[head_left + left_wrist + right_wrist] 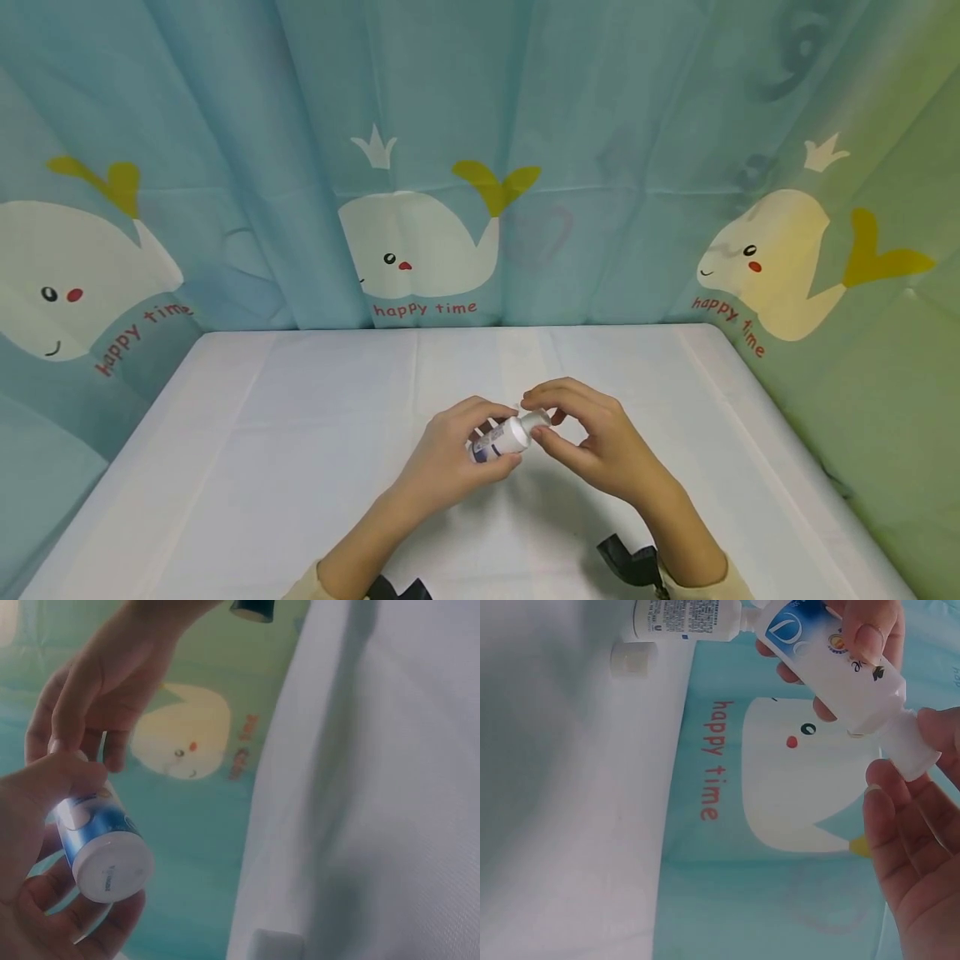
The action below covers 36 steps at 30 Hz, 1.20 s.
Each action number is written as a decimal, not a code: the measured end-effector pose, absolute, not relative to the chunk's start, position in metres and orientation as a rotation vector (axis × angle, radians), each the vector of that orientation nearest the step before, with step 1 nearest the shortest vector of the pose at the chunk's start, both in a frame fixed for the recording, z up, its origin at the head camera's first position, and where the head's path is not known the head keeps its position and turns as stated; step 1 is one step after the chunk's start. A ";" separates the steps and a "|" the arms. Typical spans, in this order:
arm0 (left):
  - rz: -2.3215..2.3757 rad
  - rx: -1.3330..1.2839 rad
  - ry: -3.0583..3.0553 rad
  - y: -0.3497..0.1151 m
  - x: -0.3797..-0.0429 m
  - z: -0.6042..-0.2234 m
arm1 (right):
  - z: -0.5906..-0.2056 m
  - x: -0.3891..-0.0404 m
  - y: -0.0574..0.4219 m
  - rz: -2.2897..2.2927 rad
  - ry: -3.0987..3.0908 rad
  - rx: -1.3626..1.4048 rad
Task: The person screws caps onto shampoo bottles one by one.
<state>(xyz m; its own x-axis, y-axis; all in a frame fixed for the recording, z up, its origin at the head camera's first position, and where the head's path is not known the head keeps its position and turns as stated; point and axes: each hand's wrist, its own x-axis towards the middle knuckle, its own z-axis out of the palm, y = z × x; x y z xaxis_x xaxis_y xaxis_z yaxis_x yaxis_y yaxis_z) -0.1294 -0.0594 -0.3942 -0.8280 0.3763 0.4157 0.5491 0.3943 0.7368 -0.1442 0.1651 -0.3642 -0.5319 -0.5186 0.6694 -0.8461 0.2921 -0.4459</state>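
My left hand (457,454) grips a small white bottle (501,439) with a blue and white label, its fingers and thumb wrapped round the body. The bottle is tilted in the air above the table, neck toward the right; its flat white base faces the left wrist view. Thumb and fingertips of my right hand (600,433) pinch the white cap (911,746) at the bottle's neck. Whether the cap is loose on the neck I cannot tell.
In the right wrist view, a second white bottle (686,616) with small print stands upright on the white table (300,467), its neck bare. A white cap (634,660) lies beside it. Behind hangs a curtain (600,108) with whale pictures.
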 end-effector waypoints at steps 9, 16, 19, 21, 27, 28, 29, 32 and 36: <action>-1.406 -0.838 -2.471 -0.059 -0.128 -0.394 | -0.364 -0.143 0.165 1.122 -2.164 1.243; -1.402 -0.830 -2.475 -0.060 -0.127 -0.393 | -0.365 -0.143 0.167 1.134 -2.172 1.277; -1.394 -0.827 -2.475 -0.060 -0.128 -0.393 | -0.366 -0.143 0.167 1.136 -2.186 1.291; -1.395 -0.827 -2.472 -0.061 -0.128 -0.393 | -0.366 -0.144 0.167 1.136 -2.191 1.292; -1.403 -0.832 -2.464 -0.060 -0.127 -0.392 | -0.366 -0.144 0.166 1.136 -2.194 1.267; -1.403 -0.834 -2.461 -0.060 -0.127 -0.392 | -0.366 -0.144 0.166 1.137 -2.192 1.262; -1.401 -0.837 -2.458 -0.060 -0.127 -0.392 | -0.366 -0.144 0.166 1.136 -2.189 1.258; -1.404 -0.844 -2.450 -0.060 -0.127 -0.393 | -0.365 -0.143 0.166 1.128 -2.177 1.256; -1.406 -0.853 -2.442 -0.059 -0.128 -0.394 | -0.363 -0.143 0.164 1.129 -2.153 1.267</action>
